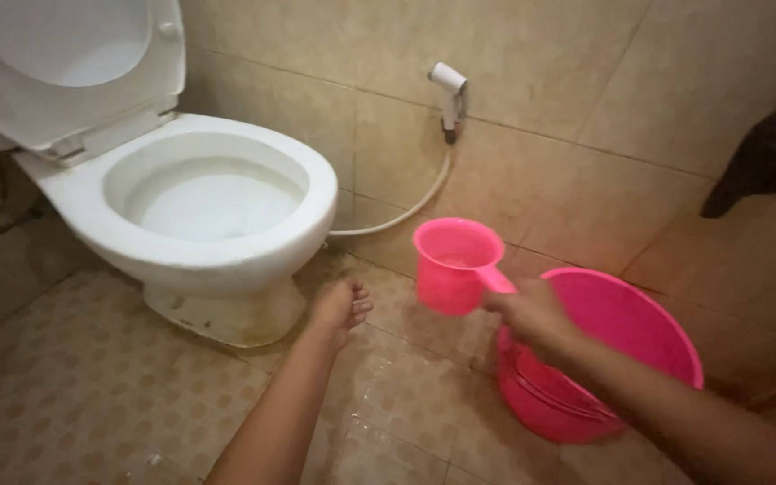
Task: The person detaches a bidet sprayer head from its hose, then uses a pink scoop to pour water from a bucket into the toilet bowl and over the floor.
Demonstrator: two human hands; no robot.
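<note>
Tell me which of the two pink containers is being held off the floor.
The small pink dipper, gripped by its handle in the right hand, is held in the air. The larger pink bucket stands on the tiled floor behind that hand.

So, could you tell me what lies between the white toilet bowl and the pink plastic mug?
Only the left hand, above bare tiled floor, in the head view.
</note>
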